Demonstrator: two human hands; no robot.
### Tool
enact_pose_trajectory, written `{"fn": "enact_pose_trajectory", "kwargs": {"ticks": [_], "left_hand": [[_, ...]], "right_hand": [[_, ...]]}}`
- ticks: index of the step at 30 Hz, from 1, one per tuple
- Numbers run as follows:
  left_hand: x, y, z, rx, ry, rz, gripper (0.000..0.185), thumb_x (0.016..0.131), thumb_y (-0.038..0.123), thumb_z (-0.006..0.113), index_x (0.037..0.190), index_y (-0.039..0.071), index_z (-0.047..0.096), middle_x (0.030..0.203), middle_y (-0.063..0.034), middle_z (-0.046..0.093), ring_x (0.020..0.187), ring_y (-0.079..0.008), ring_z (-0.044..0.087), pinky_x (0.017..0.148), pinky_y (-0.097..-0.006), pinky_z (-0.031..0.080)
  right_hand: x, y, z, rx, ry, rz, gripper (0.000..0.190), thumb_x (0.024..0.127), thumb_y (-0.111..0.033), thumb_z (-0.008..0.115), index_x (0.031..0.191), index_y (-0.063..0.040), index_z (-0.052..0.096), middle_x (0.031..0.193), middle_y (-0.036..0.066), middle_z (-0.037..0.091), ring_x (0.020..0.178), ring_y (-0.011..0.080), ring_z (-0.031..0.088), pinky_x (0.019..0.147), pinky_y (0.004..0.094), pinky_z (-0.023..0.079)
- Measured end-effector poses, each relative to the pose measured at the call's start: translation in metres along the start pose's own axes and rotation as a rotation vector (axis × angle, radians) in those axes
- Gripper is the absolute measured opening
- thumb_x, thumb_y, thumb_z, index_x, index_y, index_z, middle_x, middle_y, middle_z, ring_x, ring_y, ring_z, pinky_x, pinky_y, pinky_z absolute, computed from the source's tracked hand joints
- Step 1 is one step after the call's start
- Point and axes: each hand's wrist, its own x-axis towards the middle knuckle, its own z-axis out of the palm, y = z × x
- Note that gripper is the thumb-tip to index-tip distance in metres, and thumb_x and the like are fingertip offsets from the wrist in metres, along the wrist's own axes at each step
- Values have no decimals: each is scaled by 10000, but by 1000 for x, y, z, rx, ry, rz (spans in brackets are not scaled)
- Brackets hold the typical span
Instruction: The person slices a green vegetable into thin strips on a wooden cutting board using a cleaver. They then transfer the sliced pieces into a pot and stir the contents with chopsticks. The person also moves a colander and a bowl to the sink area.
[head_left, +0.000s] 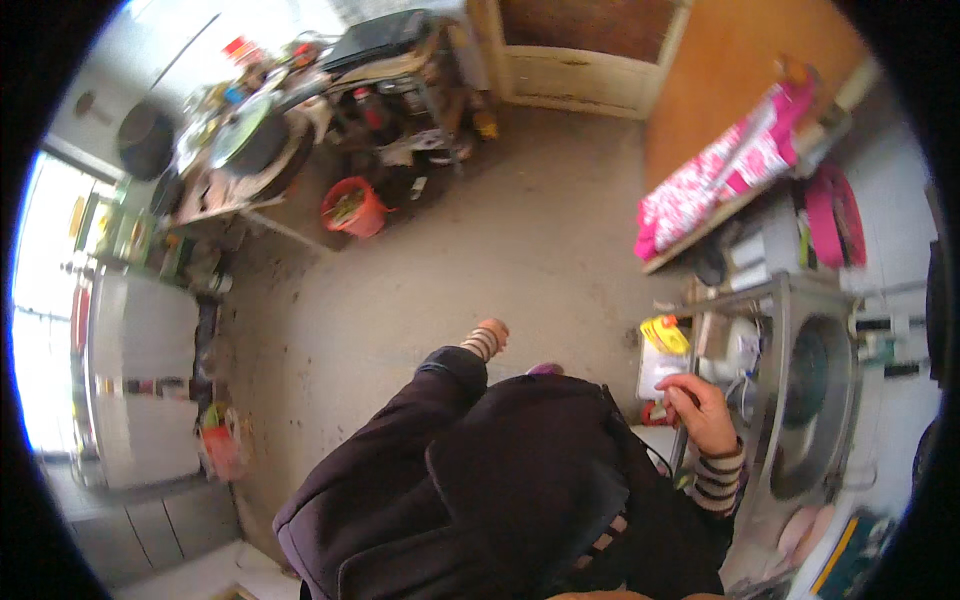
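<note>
My left hand (493, 334), at the end of a dark sleeve with a striped cuff, hangs over the concrete floor (390, 300); most of its fingers are hidden, and whether it holds anything does not show. On the right, my right hand (694, 409) has its fingers loosely bent beside the metal stand of the sink (806, 435). Nothing shows in it. Just beyond its fingers are a white box-like thing (658, 373) and a yellow plastic package or bottle (664, 334) with a red part. The tip of a purplish shoe (545, 369) shows in front of my dark coat.
A red bucket (354, 208) with scraps stands by a cluttered table bearing a lidded pan (251, 139). A pink floral cloth (716, 180) lies at upper right, near a wooden door (739, 67). At left are a white cabinet-like appliance (142, 375) and a red-and-clear plastic bag (223, 448).
</note>
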Motion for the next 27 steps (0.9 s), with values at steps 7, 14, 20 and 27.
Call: {"fn": "enact_pose_trajectory", "kwargs": {"ticks": [7,14,20,27], "left_hand": [[-45,-20,13,449,-12,-197,407,712,175,659,1098,90,565,949,-46,641,816,-197,625,696,-349,506],[-65,-108,0,-763,367,-216,444,800,10,465,1233,101,433,893,-154,643,690,-292,625,598,-377,502],[-104,-92,-124,-142,1102,-120,520,753,106,518,1256,136,388,726,-137,633,647,-270,615,606,-392,496],[-165,-36,-367,-59,1524,341,649,770,126,498,1351,162,211,697,-205,592,678,-388,567,660,-474,447]], "right_hand": [[12,7,-4,12,-135,-41,175,888,-158,473,972,-37,566,680,12,515,561,58,496,521,196,410],[38,0,12,13,-260,-86,179,892,-160,470,963,-30,569,693,5,505,579,58,502,535,190,415],[84,-18,28,-33,-305,-120,186,891,-179,479,959,-33,572,688,6,505,571,53,491,521,191,407],[184,-58,77,-73,-271,-58,185,890,-173,480,976,-30,560,681,3,509,564,52,481,511,189,403]]}}
